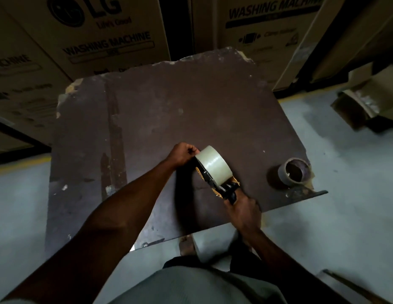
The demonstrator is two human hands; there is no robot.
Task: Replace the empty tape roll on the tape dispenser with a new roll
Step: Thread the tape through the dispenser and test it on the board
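Just right of the frame's centre, the tape dispenser (219, 185) sits low over a worn, dark brown table top (169, 110) with chipped, pale edges. A new roll (214, 164) of pale, glossy, off-white tape is mounted on it, full and thick, its broad outer face catching a soft sheen. Below the roll the dispenser's frame shows as black parts with orange-yellow metal at both sides, running down and right into a black handle.

The right hand (243, 210), lower right of centre, is closed in a fist around that handle. The left hand (182, 153), reaching in from the lower left, is curled nearly closed at the roll's upper left edge, fingertips pinched against the tape there; whether they hold a loose tape end cannot be made out.

Near the right edge of the table, well apart from the dispenser, the empty tape roll (295, 172) stands on its end: a bare brownish cardboard core with a dark hollow.

Behind the table, across the top of the frame, stand large cardboard boxes (99, 34) printed "WASHING MACHINE". The floor (344, 194) around is pale grey.
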